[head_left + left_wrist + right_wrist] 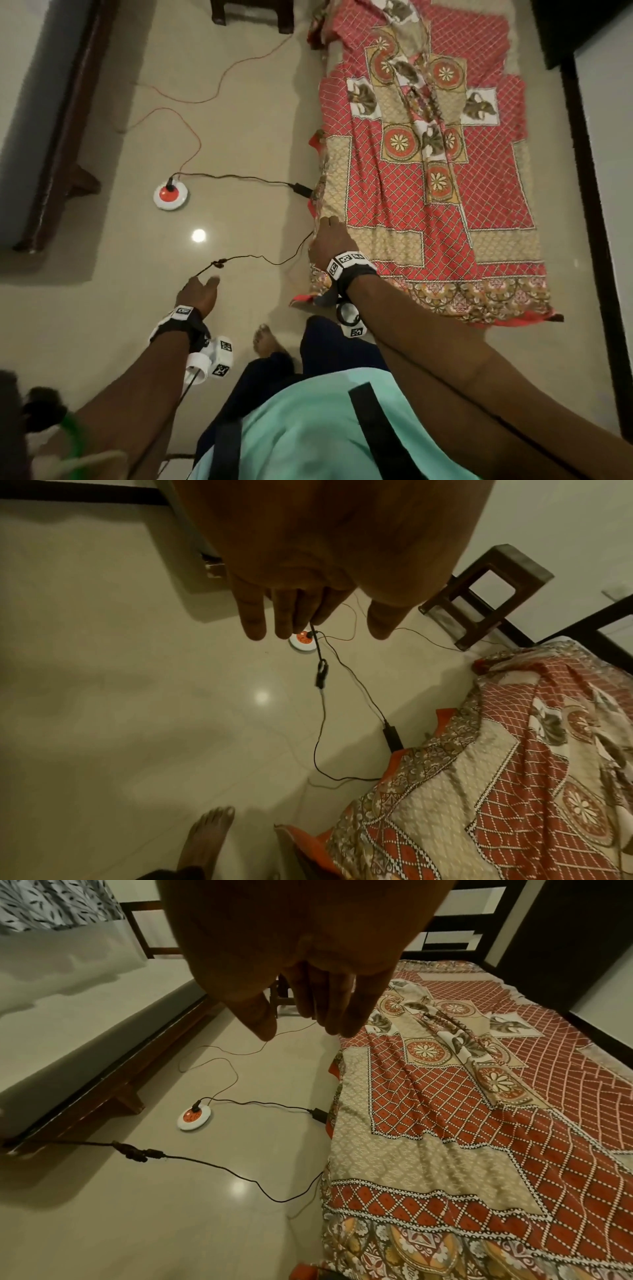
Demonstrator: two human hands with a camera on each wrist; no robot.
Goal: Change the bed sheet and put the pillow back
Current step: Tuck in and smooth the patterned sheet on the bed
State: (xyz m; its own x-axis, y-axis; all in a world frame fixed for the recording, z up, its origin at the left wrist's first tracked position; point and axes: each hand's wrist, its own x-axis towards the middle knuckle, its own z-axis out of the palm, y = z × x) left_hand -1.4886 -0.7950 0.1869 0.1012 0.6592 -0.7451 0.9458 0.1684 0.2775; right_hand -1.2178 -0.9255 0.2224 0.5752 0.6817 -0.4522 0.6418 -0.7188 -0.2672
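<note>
A red and beige patterned bed sheet (445, 205) lies spread and rumpled over the low bed on the right; it also shows in the wrist views (479, 1123) (514, 777). My right hand (327, 236) is at the sheet's left edge near the foot end. Its fingers (339, 1015) hang straight and hold nothing. My left hand (198, 291) is out over the floor. A black cable (320, 669) comes out from between its fingers and hangs raised above the tiles, running down under the sheet's edge. No pillow is on this bed.
A round white and orange socket (170, 197) sits on the floor, with an orange cord and a black adapter (301, 189) beside the sheet. A second bed's wooden frame (58, 137) runs along the left. A dark stool (251, 13) stands at the far end. My bare foot (265, 339) is near the sheet corner.
</note>
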